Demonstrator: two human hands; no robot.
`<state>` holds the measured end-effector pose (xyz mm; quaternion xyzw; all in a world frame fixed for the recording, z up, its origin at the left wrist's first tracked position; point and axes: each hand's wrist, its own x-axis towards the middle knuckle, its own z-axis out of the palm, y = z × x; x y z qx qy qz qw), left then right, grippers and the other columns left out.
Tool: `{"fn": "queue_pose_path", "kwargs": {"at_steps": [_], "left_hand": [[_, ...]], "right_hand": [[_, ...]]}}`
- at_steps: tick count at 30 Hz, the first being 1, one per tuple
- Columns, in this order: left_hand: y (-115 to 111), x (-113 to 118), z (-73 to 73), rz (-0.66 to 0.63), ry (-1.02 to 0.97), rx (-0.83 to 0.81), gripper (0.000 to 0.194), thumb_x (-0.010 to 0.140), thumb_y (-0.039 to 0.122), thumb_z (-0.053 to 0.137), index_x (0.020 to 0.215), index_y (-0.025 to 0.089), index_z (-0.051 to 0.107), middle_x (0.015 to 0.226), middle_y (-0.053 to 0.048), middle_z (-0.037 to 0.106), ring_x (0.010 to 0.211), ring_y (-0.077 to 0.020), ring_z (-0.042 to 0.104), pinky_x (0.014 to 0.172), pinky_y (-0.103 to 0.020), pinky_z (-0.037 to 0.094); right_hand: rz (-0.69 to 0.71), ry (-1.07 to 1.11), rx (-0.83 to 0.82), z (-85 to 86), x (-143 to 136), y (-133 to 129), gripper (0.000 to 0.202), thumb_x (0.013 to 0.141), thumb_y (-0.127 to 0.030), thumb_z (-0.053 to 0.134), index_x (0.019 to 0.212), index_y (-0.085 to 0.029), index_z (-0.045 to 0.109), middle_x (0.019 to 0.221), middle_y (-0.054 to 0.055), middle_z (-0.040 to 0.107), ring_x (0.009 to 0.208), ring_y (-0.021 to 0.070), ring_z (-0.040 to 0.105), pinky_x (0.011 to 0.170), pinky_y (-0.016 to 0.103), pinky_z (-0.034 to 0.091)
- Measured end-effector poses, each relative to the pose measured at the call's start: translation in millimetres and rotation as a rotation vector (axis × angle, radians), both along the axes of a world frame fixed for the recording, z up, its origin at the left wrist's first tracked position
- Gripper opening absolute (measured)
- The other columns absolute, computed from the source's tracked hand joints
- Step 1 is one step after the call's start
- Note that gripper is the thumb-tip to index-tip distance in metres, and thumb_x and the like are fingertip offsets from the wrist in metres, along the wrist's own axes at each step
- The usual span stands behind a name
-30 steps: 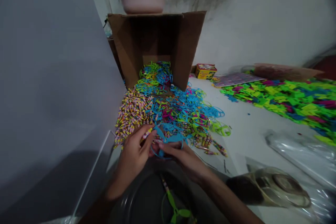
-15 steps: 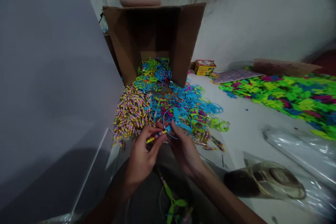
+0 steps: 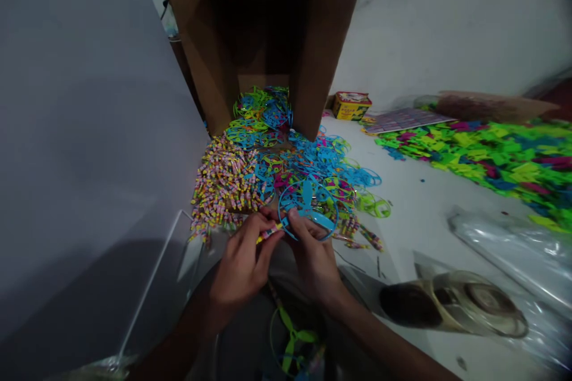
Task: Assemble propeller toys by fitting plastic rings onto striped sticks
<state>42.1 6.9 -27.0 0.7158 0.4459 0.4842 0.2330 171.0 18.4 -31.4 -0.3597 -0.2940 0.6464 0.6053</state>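
My left hand (image 3: pixel 243 256) pinches a short pink and yellow printed stick (image 3: pixel 270 232) between thumb and fingers. A blue ringed propeller (image 3: pixel 308 214) with three blades is gripped in my right hand (image 3: pixel 315 259), thumb on its near side. The stick's yellow tip meets the propeller's rim at a small blue tab; whether it sits inside the tab I cannot tell. Just beyond my hands lie a heap of similar sticks (image 3: pixel 226 181) on the left and a pile of blue, green and magenta ringed propellers (image 3: pixel 322 158). Below my wrists a green propeller (image 3: pixel 292 333) lies in a dark container.
A cardboard box (image 3: pixel 328 41) opens toward me at the back, with propellers spilling out. Right of it stand a yellow and red small box (image 3: pixel 352 106) and a heap of bright plastic pieces (image 3: pixel 491 158). A clear jug-like vessel (image 3: pixel 451 303) and plastic bags (image 3: pixel 513 250) lie nearer.
The view has tilted slightly downward. The blue propeller has turned a little and faces me more openly, while both hands keep their hold and the stick stays against its rim.
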Motion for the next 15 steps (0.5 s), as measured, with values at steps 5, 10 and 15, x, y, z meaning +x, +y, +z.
{"fn": "queue_pose_path", "kwargs": {"at_steps": [5, 10, 15], "left_hand": [[2.2, -2.6, -0.4, -0.020, 0.052, 0.056, 0.008, 0.095, 0.021, 0.057, 0.102, 0.023, 0.057, 0.102, -0.003, 0.069, 0.103, -0.0153, 0.067, 0.091, -0.024, 0.051], [1.8, -3.3, 1.8, -0.063, -0.072, -0.116, 0.009, 0.095, 0.029, 0.058, 0.100, 0.022, 0.057, 0.108, -0.005, 0.067, 0.110, -0.0172, 0.064, 0.091, -0.025, 0.051], [4.3, -3.4, 6.0, -0.091, -0.220, -0.300, 0.016, 0.095, 0.037, 0.058, 0.094, 0.021, 0.056, 0.099, -0.003, 0.066, 0.095, -0.0155, 0.065, 0.082, -0.024, 0.051]], "right_hand": [[-0.013, 0.018, -0.019, 1.7, -1.0, -0.9, 0.025, 0.073, -0.046, 0.080, 0.070, -0.021, 0.074, 0.071, 0.003, 0.070, 0.079, 0.0204, 0.065, 0.074, 0.032, 0.050], [-0.012, -0.031, 0.015, 2.1, -0.2, -0.1, 0.026, 0.073, -0.048, 0.080, 0.073, -0.022, 0.076, 0.077, 0.002, 0.071, 0.076, 0.0190, 0.063, 0.073, 0.031, 0.049], [-0.057, -0.076, 0.037, -5.9, 2.3, 2.6, 0.026, 0.076, -0.048, 0.077, 0.074, -0.022, 0.075, 0.076, 0.001, 0.070, 0.072, 0.0181, 0.060, 0.071, 0.031, 0.046]]}}
